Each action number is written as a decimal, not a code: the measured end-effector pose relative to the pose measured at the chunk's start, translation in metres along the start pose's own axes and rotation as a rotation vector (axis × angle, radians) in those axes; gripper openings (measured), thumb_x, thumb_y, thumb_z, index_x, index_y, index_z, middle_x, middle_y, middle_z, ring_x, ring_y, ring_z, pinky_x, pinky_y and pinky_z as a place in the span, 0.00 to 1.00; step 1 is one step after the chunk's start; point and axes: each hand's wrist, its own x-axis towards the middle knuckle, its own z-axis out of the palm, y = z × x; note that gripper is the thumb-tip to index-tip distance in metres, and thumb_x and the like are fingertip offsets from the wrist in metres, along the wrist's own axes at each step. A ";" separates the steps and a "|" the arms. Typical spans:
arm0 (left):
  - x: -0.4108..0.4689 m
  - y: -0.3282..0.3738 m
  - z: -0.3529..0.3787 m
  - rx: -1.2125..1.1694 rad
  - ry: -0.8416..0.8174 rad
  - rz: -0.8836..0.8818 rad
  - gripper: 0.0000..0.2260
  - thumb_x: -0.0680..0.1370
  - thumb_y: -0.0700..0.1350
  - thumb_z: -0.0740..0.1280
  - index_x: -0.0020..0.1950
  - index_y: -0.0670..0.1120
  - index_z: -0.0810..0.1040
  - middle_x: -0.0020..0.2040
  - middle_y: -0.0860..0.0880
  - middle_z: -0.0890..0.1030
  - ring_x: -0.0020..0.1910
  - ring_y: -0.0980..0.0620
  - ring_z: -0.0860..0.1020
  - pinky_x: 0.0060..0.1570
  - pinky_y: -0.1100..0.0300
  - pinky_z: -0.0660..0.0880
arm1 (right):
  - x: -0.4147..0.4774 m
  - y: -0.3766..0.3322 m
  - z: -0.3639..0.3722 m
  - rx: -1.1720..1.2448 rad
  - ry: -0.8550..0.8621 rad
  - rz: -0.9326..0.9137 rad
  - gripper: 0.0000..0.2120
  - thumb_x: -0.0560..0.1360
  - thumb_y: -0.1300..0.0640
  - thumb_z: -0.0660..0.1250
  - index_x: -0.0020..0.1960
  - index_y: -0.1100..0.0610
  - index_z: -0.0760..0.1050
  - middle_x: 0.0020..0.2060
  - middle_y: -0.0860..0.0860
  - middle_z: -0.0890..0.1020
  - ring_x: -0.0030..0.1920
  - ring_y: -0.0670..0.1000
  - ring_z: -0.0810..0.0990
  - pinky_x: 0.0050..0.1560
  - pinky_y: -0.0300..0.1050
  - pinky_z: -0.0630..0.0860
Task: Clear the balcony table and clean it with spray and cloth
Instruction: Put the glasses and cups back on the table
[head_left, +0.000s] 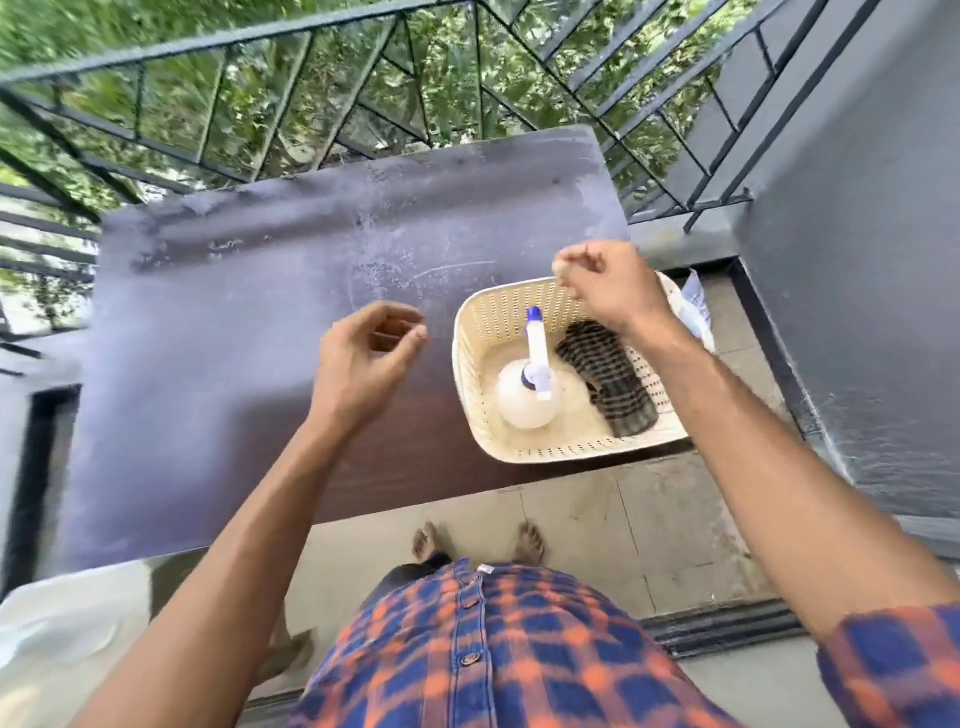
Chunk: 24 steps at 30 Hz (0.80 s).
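One table (234, 338): dark top filmed with pale dust and ring smears; only the basket stands on it, at the right end, so clearing looks done and wiping not yet begun.
Left hand (369, 364): hangs above the middle of the table, fingers loosely curled with thumb and forefinger apart, holding nothing; likely kept free to steady the basket or take the cloth.
Basket (571, 451): cream, perforated, set on the right near corner, probably to keep the cleaning gear together and within reach.
Spray bottle (527, 400): upright inside the basket on its left side, nozzle pointing away from the person, untouched.
Cloth (608, 384): dark, striped, folded against the basket's right wall just beside the bottle.
Right hand (613, 291): raised over the basket's far rim, fingers curled tight; something pale shows at the fingertips, but I cannot tell whether it pinches anything.
Plastic bag (696, 312): on the floor beyond the basket, off the table.
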 end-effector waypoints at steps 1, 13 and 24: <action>-0.003 -0.009 -0.016 -0.020 0.033 -0.030 0.04 0.76 0.49 0.72 0.50 0.52 0.83 0.41 0.54 0.84 0.40 0.54 0.83 0.47 0.47 0.84 | 0.002 -0.020 0.008 0.011 -0.011 -0.048 0.09 0.74 0.47 0.70 0.52 0.49 0.83 0.46 0.49 0.86 0.50 0.53 0.85 0.58 0.58 0.79; -0.135 -0.206 -0.218 -0.062 0.477 -0.419 0.02 0.74 0.51 0.72 0.45 0.56 0.84 0.39 0.48 0.85 0.42 0.43 0.85 0.47 0.43 0.83 | -0.068 -0.200 0.308 -0.504 -0.570 -0.522 0.13 0.75 0.42 0.67 0.56 0.44 0.81 0.51 0.48 0.86 0.55 0.55 0.83 0.55 0.49 0.79; -0.350 -0.439 -0.304 -0.234 0.704 -1.155 0.04 0.78 0.39 0.72 0.51 0.44 0.84 0.43 0.42 0.86 0.46 0.43 0.85 0.47 0.53 0.79 | -0.260 -0.217 0.648 -0.761 -1.161 -0.617 0.13 0.73 0.44 0.63 0.54 0.46 0.80 0.51 0.51 0.85 0.53 0.58 0.82 0.45 0.47 0.75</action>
